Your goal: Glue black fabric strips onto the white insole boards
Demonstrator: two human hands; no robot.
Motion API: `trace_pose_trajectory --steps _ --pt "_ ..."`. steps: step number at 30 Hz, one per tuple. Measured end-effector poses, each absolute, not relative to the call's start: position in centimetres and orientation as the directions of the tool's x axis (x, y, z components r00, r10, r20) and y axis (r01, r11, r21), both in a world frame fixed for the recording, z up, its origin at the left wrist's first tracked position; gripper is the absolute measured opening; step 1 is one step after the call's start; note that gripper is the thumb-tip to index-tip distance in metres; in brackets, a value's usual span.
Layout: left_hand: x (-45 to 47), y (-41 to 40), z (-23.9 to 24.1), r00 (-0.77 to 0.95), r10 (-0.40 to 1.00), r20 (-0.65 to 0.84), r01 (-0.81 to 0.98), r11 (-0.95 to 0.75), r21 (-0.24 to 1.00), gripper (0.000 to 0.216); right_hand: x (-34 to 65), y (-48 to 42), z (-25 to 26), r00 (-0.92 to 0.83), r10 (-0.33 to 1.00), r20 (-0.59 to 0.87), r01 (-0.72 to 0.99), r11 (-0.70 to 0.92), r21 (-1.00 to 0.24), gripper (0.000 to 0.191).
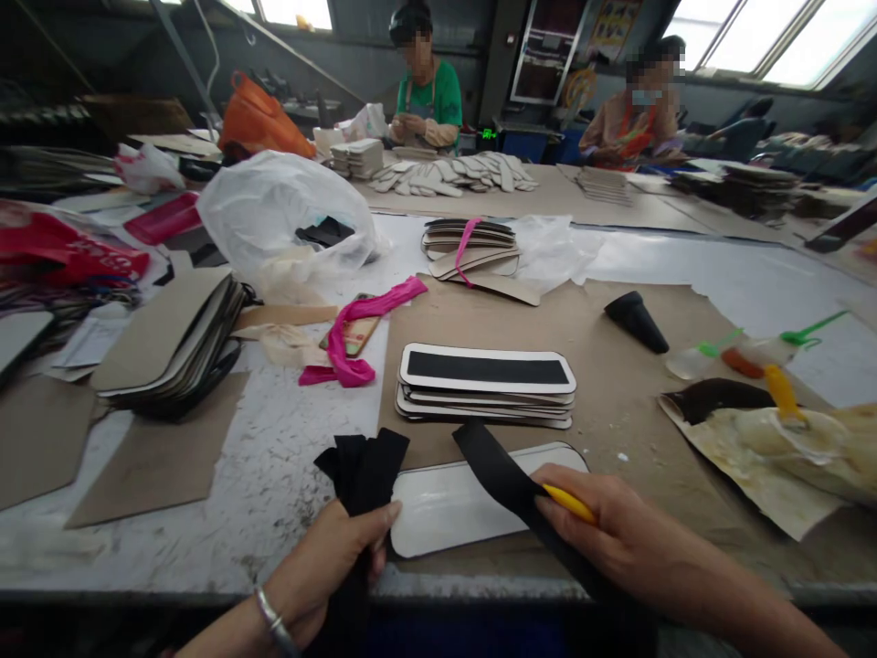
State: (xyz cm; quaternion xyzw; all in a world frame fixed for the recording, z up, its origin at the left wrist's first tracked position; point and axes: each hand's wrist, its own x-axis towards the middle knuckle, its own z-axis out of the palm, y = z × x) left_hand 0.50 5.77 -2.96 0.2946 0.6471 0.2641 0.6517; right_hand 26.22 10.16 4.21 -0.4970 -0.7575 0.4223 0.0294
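Black strips (363, 471) sit bunched in the left hand (329, 567), fingers curled tight around them by the near edge of the table (260, 493), beside the white piece (452, 503), where the right hand (617, 539) pinches one strip (500, 475) and a yellow tool (568, 503), and I think it should lie flat, straight down the middle.

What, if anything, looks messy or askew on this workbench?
The torn paper sheet at right is smeared with what looks like yellowish glue, a yellow-handled brush resting on it. The black cone lies tipped on its side. Nothing else stands out.
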Motion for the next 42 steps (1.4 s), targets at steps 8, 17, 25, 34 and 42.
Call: trace_pose_trajectory --steps 8,17,25,34,42 --pt "-0.3 4.3 -1.6 0.021 0.601 -0.799 -0.649 0.616 0.446 0.048 23.4 9.6 5.2 -0.690 0.642 -0.334 0.547 0.160 -0.822 0.017" --pt "-1.0 2.8 -1.2 0.138 0.721 -0.679 -0.678 0.568 0.467 0.036 22.1 8.8 4.1 -0.713 0.504 -0.487 0.605 0.094 -0.791 0.024" --pt "1.2 1.5 -0.6 0.013 0.814 -0.581 -0.335 0.551 0.764 0.045 19.9 7.7 2.4 -0.765 0.529 -0.368 0.347 -0.142 -0.927 0.035" --pt "1.9 1.5 -3.7 -0.064 0.758 -0.649 -0.324 0.600 0.732 0.040 21.9 9.9 2.4 -0.598 0.534 -0.598 0.741 0.084 -0.666 0.023" --pt "2.1 3.7 -3.9 0.016 0.726 -0.687 -0.056 0.687 0.725 0.025 19.7 13.8 1.7 -0.580 0.481 -0.658 0.809 0.244 -0.535 0.024"
